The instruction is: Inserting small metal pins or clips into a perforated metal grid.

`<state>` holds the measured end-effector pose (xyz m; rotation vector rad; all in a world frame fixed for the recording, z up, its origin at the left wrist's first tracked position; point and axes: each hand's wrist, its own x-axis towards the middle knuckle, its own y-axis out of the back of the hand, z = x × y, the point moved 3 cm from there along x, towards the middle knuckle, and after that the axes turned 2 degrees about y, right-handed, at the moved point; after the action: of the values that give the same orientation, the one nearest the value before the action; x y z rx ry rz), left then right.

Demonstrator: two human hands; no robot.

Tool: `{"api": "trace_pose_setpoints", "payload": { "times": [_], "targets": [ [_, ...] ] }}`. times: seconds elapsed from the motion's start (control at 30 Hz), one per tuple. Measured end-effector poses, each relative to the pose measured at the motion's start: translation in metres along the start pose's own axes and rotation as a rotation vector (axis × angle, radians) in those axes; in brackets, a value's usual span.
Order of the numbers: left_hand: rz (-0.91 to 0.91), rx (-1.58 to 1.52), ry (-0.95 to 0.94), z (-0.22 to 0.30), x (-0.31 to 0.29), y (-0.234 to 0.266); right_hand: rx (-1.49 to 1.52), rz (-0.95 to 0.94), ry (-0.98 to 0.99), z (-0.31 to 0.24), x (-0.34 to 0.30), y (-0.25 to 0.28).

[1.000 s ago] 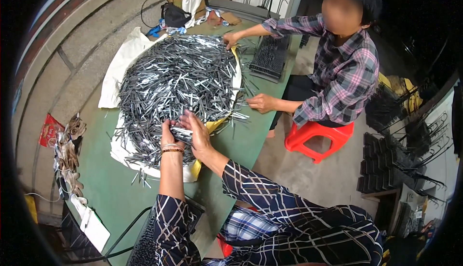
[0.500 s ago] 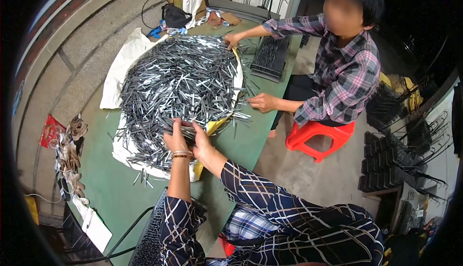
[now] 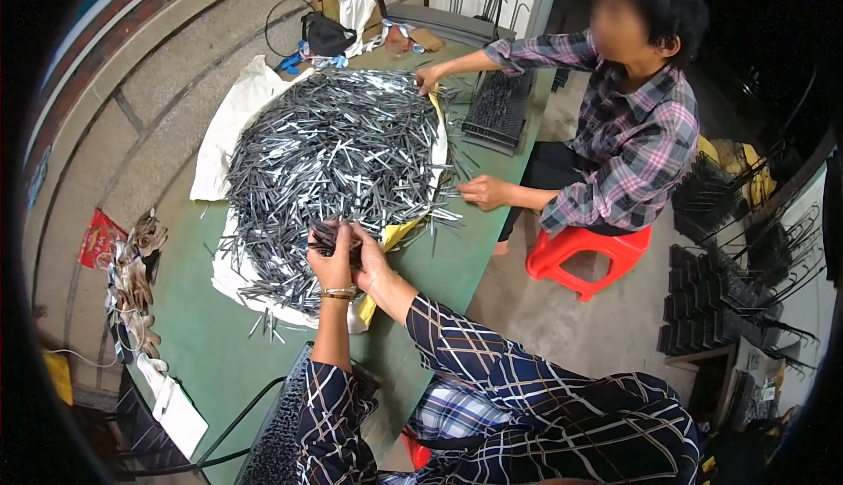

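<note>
Your left hand (image 3: 331, 263) and right hand (image 3: 370, 256) pinch one bundle of dark metal strips (image 3: 327, 237), fingers curled tight, pile (image 3: 338, 155) at 12 o'clock.

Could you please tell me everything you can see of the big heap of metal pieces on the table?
The heap of metal pieces is a broad mound of thin, grey, shiny, rod-like strips lying criss-cross on a white sheet over the green table. Strays spill past its edges. At its near edge the left hand and right hand pinch a small bundle.
</note>
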<state>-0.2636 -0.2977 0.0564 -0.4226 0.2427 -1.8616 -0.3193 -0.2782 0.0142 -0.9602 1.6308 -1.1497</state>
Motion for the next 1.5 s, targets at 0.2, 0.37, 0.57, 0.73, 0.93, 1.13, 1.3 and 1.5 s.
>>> {"api": "trace_pose_setpoints", "payload": {
  "times": [0.2, 0.37, 0.57, 0.73, 0.93, 1.13, 1.3, 1.5],
  "targets": [
    [0.209, 0.264, 0.041, -0.003, 0.007, 0.004, 0.050, 0.117, 0.024, 0.004, 0.000, 0.016],
    [-0.123, 0.363, 0.049, 0.007, -0.006, -0.041, 0.005, 0.017, 0.117, -0.033, 0.012, 0.027],
    [0.058, 0.180, 0.045, 0.016, -0.012, 0.003, -0.014, 0.043, -0.106, 0.011, -0.012, 0.008],
    [0.036, 0.579, -0.261, 0.024, -0.012, 0.000, 0.082, 0.019, -0.071, 0.014, -0.015, 0.001],
    [0.018, 0.649, -0.323, 0.042, -0.015, -0.033, 0.104, -0.129, -0.016, -0.012, -0.013, -0.009],
    [0.109, 0.778, -0.342, 0.044, -0.011, -0.013, 0.082, -0.161, -0.124, 0.004, -0.022, -0.021],
    [0.052, 0.818, -0.407, 0.043, -0.010, -0.034, 0.076, -0.187, -0.072, -0.009, -0.010, -0.004],
    [0.117, 0.724, -0.270, 0.048, -0.011, -0.026, 0.071, -0.180, 0.000, -0.004, -0.006, -0.014]
  ]
}}
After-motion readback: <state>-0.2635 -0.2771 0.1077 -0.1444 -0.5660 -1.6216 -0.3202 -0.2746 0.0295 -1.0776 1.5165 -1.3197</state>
